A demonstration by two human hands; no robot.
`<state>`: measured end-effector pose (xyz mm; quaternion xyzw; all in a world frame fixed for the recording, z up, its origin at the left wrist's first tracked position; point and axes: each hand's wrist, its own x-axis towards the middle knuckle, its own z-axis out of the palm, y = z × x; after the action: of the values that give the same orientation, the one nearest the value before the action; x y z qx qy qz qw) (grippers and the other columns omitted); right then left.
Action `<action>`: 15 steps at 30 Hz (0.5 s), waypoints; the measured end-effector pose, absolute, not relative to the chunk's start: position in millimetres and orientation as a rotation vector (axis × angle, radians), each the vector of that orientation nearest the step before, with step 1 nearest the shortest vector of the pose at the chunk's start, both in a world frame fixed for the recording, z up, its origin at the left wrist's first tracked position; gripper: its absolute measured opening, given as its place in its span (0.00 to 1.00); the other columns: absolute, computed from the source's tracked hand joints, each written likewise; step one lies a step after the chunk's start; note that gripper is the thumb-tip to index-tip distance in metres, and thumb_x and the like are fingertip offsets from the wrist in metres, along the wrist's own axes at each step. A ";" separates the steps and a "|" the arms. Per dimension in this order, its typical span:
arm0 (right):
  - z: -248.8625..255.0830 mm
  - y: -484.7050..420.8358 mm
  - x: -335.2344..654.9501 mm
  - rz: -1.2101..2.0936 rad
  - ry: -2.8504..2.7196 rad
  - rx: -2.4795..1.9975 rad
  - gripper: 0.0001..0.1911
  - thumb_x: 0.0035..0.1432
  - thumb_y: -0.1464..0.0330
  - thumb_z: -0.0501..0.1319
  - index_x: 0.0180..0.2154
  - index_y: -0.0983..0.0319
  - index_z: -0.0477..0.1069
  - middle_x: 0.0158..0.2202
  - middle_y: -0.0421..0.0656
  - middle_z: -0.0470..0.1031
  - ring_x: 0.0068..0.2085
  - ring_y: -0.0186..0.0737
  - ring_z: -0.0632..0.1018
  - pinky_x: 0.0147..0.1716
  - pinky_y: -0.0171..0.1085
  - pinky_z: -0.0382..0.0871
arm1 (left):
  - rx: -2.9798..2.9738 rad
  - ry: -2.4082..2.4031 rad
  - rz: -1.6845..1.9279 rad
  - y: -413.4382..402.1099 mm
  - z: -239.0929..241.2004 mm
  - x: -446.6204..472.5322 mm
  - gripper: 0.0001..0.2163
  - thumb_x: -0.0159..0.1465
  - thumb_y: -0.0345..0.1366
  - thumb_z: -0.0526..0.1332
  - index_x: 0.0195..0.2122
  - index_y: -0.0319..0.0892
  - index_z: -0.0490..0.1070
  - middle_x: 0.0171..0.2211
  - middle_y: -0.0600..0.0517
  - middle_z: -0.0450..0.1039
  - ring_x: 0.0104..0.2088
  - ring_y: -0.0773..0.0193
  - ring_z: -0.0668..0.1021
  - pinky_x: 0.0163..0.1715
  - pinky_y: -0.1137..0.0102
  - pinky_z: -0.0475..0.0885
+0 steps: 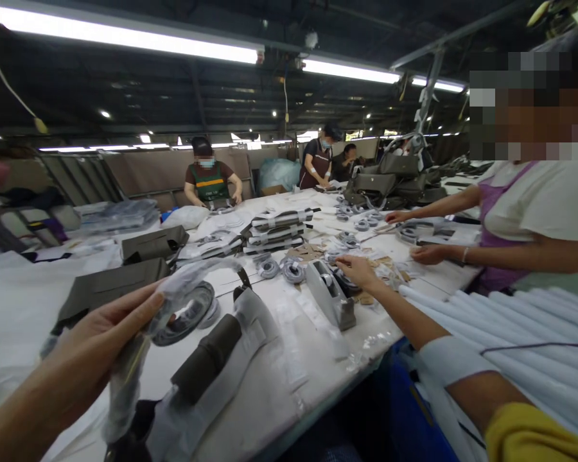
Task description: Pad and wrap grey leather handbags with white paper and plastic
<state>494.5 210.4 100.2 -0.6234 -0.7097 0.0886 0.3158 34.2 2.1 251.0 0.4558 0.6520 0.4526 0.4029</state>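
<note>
Busy packing hall with strip lights overhead, and one long white surface (279, 385) running away from you.

Your left hand (91, 346) has its fingers (139, 307) closed around a clear plastic bag (192, 273), thumb pressed on top. Inside the bag sits a coiled strap (183, 316), raised just above the surface at the near end. Your right hand (359, 269) is stretched out over the tape dispenser (330, 292), fingers curled down at the roll. I can't tell from this angle whether they've got hold of any tape or are just resting there.

Just under the bag lies a dark roll (207, 359) half wrapped in white sheet, with flat grey pouches (110, 285) behind it. More loose strap coils (293, 271) sit near the dispenser, and a stack of folded bags (277, 230) further back. A co-worker's hand (426, 255) is on the surface well to your right, beside a bank of white tubes (510, 333).

My two cents: pinch the bag mouth flat so the coil doesn't slide out, and pull the tape straight against the cutter instead of sideways. The film looks slippery and crinkly, so a firm thumb probably matters more than a tight fist.
</note>
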 end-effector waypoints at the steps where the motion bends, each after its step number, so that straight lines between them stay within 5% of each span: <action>1: 101.1 229.6 486.1 0.233 -1.908 -1.649 0.14 0.63 0.68 0.57 0.46 0.62 0.79 0.47 0.45 0.81 0.48 0.42 0.79 0.51 0.37 0.69 | 1.145 1.655 1.143 0.6 245.9 29.6 0.34 0.47 0.63 0.70 0.54 0.57 0.74 0.45 0.56 0.81 0.42 0.54 0.82 0.40 0.66 0.80; 4: 100.3 288.3 460.7 0.253 -2.026 -1.706 0.11 0.65 0.68 0.59 0.45 0.64 0.77 0.46 0.47 0.80 0.49 0.43 0.78 0.52 0.41 0.69 | 1.099 1.703 1.172 -3.0 230.8 14.9 0.28 0.49 0.61 0.69 0.51 0.65 0.74 0.48 0.62 0.79 0.51 0.50 0.79 0.54 0.61 0.74; 15: 75.2 406.6 415.0 0.420 -2.254 -1.994 0.13 0.66 0.62 0.61 0.48 0.63 0.72 0.48 0.46 0.75 0.44 0.41 0.78 0.45 0.45 0.75 | 0.955 1.986 1.245 0.8 190.8 -18.2 0.31 0.41 0.67 0.65 0.49 0.77 0.72 0.49 0.72 0.74 0.61 0.44 0.69 0.56 0.57 0.71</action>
<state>415.0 406.6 75.2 -0.6553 -0.7408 0.1382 0.0517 -18.2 0.8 190.8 0.3600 0.7484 0.4692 0.3004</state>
